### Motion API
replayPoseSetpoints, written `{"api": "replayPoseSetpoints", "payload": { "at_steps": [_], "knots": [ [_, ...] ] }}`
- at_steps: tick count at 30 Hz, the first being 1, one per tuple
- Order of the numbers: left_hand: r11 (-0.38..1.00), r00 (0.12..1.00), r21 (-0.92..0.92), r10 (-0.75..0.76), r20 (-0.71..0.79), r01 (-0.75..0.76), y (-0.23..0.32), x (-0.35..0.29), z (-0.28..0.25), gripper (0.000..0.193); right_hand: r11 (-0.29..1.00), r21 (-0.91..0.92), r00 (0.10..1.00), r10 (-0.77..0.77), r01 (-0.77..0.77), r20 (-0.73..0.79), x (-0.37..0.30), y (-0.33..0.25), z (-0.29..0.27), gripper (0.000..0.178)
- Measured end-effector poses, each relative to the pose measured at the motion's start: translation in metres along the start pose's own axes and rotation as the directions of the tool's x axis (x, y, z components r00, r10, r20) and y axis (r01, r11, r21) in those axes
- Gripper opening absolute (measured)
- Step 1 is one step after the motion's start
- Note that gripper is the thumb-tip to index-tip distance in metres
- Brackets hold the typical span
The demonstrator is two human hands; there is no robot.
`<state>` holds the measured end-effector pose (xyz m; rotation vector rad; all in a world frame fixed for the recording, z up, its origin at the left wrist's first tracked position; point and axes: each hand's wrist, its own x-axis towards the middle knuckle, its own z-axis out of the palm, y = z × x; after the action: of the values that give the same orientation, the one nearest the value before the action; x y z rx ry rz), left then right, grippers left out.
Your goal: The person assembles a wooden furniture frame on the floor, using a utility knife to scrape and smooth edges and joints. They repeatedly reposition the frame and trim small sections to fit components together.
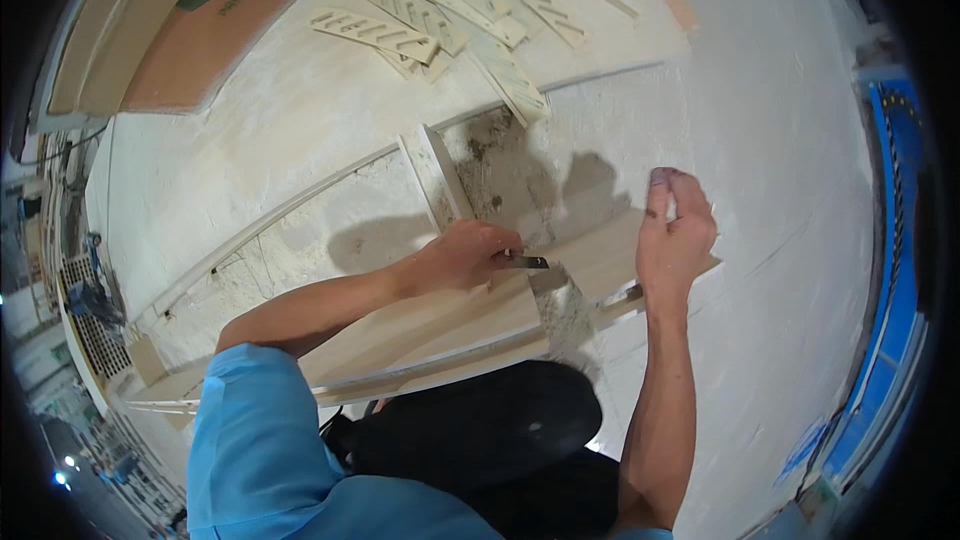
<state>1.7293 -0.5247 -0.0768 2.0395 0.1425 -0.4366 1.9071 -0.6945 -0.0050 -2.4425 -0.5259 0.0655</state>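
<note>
My left hand (465, 252) is closed round a short dark flat strip, possibly a blade (527, 262), which sticks out to the right past the fingers. Below it lies a long pale wooden board (430, 328), with its near edge close to my knee. Another pale board (600, 258) continues to the right, beyond a gap. My right hand (676, 230) is raised over that board's right end. Its thumb and fingers are bent together in a pinch; anything between the tips is too small to make out.
Several slotted wooden slats (400, 35) lie scattered at the far side. A crosspiece (437, 175) meets a long thin rail (300, 205) beyond my left hand. A cardboard box (190, 50) stands far left, and a blue frame (890, 240) runs along the right edge.
</note>
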Motion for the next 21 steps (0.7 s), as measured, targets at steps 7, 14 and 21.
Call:
{"api": "replayPoseSetpoints", "payload": {
  "at_steps": [7, 14, 21],
  "knots": [
    [0.988, 0.990, 0.141, 0.039, 0.137, -0.059, -0.012, 0.024, 0.021, 0.013, 0.986, -0.164, 0.999, 0.022, -0.015, 0.043, 0.002, 0.001, 0.003, 0.018],
    [0.977, 0.989, 0.208, 0.070, -0.127, -0.043, -0.009, 0.015, 0.050, 0.011, 0.989, -0.121, 0.992, 0.094, -0.084, 0.080, 0.003, -0.003, 0.003, 0.016],
    [0.984, 0.976, 0.164, 0.095, -0.199, -0.062, -0.010, 0.012, 0.057, 0.011, 0.989, -0.126, 0.989, 0.093, -0.078, 0.114, 0.006, -0.007, 0.003, 0.018]
  ]
}}
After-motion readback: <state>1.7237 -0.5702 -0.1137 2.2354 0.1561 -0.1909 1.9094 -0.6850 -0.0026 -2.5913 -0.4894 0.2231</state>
